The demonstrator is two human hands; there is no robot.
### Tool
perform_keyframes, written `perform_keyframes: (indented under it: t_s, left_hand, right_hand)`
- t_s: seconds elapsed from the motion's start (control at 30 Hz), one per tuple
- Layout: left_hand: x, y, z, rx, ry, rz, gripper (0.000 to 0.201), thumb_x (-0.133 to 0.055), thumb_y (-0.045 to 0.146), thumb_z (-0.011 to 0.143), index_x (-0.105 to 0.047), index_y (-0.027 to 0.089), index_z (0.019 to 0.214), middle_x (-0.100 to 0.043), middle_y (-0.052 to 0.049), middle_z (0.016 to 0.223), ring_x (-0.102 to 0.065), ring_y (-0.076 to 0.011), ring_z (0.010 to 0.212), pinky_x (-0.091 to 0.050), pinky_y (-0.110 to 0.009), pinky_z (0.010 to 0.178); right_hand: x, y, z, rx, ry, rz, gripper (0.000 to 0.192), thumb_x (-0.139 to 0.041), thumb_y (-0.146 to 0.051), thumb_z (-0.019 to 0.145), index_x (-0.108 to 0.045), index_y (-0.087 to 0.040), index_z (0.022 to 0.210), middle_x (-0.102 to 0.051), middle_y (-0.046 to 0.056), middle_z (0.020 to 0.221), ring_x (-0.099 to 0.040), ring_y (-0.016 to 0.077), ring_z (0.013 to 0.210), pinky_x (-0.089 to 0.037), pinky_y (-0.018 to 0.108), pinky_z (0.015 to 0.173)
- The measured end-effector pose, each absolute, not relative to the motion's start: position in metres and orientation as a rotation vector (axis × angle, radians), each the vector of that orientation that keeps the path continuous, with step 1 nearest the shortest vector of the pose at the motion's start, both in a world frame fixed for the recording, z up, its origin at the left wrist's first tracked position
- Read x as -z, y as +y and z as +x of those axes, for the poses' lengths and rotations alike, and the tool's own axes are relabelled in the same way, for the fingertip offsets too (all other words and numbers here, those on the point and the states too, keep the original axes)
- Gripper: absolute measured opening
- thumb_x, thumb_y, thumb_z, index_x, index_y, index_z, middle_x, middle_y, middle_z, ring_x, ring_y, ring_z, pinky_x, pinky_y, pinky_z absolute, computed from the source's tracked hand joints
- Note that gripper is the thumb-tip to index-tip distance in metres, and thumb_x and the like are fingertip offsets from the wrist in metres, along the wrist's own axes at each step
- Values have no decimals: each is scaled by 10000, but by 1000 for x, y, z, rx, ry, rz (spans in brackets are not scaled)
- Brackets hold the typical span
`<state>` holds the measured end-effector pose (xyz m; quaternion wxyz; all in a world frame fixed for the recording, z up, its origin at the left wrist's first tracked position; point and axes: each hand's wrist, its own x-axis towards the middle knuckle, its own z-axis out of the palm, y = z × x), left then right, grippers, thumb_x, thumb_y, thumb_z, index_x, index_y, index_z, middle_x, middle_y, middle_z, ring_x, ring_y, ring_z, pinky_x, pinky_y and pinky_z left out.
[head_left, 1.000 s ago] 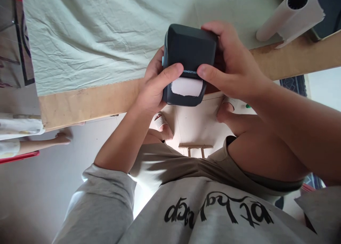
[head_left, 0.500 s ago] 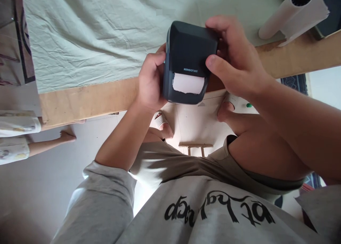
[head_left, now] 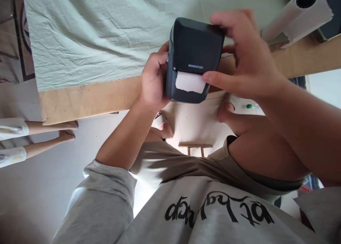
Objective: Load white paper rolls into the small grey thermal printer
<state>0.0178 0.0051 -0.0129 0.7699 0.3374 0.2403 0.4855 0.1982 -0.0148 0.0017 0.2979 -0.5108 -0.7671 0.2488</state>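
Observation:
A dark label printer (head_left: 198, 44) with "NIIMBOT" lettering is held above the table's front edge. My left hand (head_left: 154, 78) is closed around its left side, with the thumb along the edge and the other fingers mostly hidden behind it. White label paper (head_left: 189, 82) with a torn lower edge sticks out of the slot below the lid. My right hand (head_left: 245, 55) is at the printer's right side, its fingers spread. The thumb tip touches the slot area by the paper's right edge, while the index finger reaches past the upper right corner.
A pale green cloth (head_left: 93, 34) covers the wooden table (head_left: 90, 103). At the right stands a white paper roll (head_left: 287, 14) beside a dark tray-like object (head_left: 330, 20). Another person's legs (head_left: 50, 139) show at the left. A small wooden stool (head_left: 195, 145) is below.
My right hand has loosened and spread, its thumb sliding down from the lid to the paper's edge. The printer has shifted slightly right. At the left, the other person's legs have moved.

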Motion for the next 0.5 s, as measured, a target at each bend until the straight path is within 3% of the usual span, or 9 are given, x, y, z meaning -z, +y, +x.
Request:
perform_keyframes:
  t_s: [0.1,0.17,0.23,0.37,0.5]
  left_hand:
    - [11,4,19,-1014,572,751,294,-309,320,854,-528,170,730,-550,-40,761,-552,-156,730,-424,-280,673]
    - [11,3,19,-999,627,780,227,-397,339,840,-544,171,798,-564,-41,781,-556,-159,749,-423,-274,674]
    - [11,2,19,-995,653,796,165,-455,308,822,-547,172,831,-562,-30,761,-554,-145,728,-422,-258,669]
    - [10,-1,20,-1000,641,835,229,-397,306,847,-561,152,887,-590,-44,787,-583,-170,817,-449,-273,721]
    - [10,-1,22,-988,659,883,251,-421,326,844,-589,146,893,-588,-57,782,-576,-195,920,-448,-255,698]
  right_hand:
    - [-16,-22,194,-423,-1857,-1402,437,-503,-484,758,-411,-245,1112,-430,2,1131,-496,32,806,-410,202,629]
    - [-21,-25,191,-405,-1695,-1336,241,-411,-408,834,-396,-234,1000,-453,-39,1076,-439,-42,619,-362,171,535]
    - [-21,-24,189,-418,-1625,-1258,148,-383,-346,855,-373,-213,917,-457,-51,1008,-463,-53,622,-404,147,548]
    - [-18,-22,188,-368,-1651,-1234,98,-401,-265,838,-392,-168,837,-477,-18,858,-560,22,810,-482,174,695]
    - [-20,-24,187,-147,-1941,-1546,200,-388,-307,832,-520,-190,926,-560,-22,902,-497,25,670,-453,218,681]
